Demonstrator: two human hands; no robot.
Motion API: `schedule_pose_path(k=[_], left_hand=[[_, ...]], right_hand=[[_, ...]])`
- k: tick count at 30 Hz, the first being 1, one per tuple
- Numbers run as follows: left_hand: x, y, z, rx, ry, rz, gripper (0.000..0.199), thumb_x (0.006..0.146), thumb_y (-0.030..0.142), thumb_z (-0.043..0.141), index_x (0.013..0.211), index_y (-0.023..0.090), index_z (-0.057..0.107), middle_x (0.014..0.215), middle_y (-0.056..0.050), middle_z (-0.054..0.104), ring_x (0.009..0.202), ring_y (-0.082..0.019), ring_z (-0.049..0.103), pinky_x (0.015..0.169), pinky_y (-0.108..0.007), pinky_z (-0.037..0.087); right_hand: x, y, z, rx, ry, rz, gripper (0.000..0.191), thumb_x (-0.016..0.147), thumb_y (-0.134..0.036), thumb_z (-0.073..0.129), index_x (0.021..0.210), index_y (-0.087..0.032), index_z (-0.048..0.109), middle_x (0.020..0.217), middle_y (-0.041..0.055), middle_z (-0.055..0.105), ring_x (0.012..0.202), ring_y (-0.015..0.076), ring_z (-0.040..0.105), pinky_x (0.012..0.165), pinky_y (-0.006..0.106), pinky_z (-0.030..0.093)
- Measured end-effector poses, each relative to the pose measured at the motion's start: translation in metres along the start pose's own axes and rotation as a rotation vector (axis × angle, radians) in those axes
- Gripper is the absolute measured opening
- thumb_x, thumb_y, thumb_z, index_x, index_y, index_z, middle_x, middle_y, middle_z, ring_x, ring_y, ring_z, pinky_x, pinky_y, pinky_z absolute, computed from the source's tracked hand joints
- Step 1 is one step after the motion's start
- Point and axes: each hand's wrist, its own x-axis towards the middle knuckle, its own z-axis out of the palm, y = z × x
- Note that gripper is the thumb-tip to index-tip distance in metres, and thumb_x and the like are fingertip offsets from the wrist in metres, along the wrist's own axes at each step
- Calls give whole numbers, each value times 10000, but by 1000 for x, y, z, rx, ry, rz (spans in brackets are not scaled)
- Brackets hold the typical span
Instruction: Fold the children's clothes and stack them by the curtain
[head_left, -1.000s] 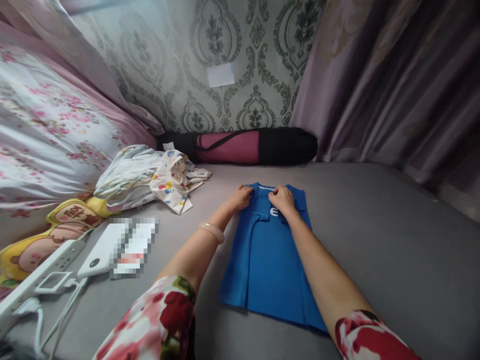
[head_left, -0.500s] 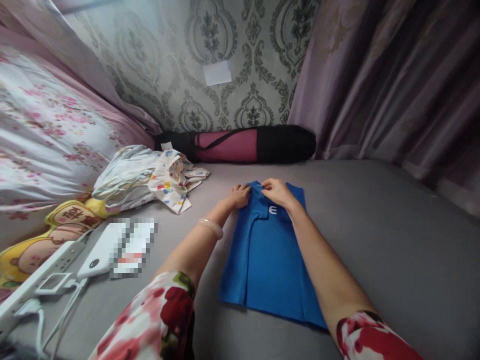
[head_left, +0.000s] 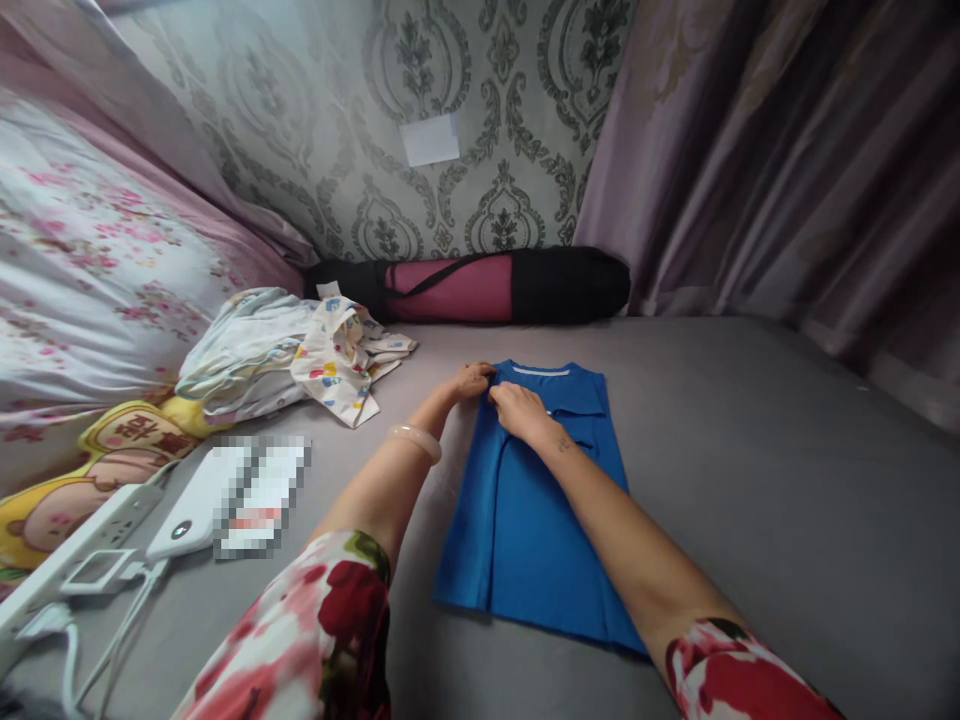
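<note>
A blue shirt (head_left: 547,530) lies flat in front of me, its sides folded inward and its neckline pointing away from me. A pale strip shows inside the collar. My left hand (head_left: 472,381) rests at the shirt's upper left corner, with its fingers on the edge of the cloth. Close beside it, my right hand (head_left: 519,408) is closed on the fabric of the upper left part, and its fingertips are partly hidden. My right wrist and forearm cover much of the white print on the chest and part of the right side.
A black and pink long bag (head_left: 457,290) lies along the patterned wall. Crumpled patterned clothes (head_left: 337,365) are heaped at left. Nearer are a yellow cushion (head_left: 142,430), a white power bank (head_left: 199,505) and a power strip (head_left: 112,525) with cables, all on the grey bedsheet (head_left: 765,480).
My right hand has moved left and slightly nearer, from the collar to the shirt's upper left part. The collar now lies uncovered and flatter. My left hand stays at the corner.
</note>
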Motion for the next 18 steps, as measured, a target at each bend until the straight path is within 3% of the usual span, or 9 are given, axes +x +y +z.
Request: schedule_pose_path(k=[4,7,10,13,18], left_hand=[[1,0,2,-27,28,-44,325,871,277,453,1043,158,702,1129,-82,691,1077,-239,601,1026,-378,406],[2,-3,7,-32,94,-100,311,804,328,585,1044,162,695,1103,-89,691,1086,-266,578,1016,-411,411],[4,-7,14,-58,151,-115,407,756,296,640,1145,175,650,1140,-83,677,1078,-257,572,993,-416,433],[4,-10,17,-102,181,-76,491,782,250,600,1268,183,582,1143,-70,677,1018,-215,599,956,-369,465],[-1,-9,18,-142,215,-33,376,785,239,578,1140,190,694,1095,-75,693,1019,-247,598,942,-370,472]], right_hand=[[-5,-10,1,-114,-17,-33,394,918,-68,326,1190,-165,594,1225,136,591,1133,243,533,918,346,397],[-7,-15,-2,-135,-44,-49,398,922,-75,310,1183,-155,599,1234,147,582,1142,257,518,927,373,388],[-8,-16,-5,-122,-32,-16,357,909,-100,359,1135,-165,627,1220,142,598,1142,262,522,946,386,377],[-5,-15,0,-82,80,48,350,927,-198,394,1192,-113,605,1274,173,582,1201,286,493,1013,405,338],[3,-6,23,12,99,74,631,969,-380,338,1463,11,309,1561,192,234,1451,287,163,1167,418,99]])
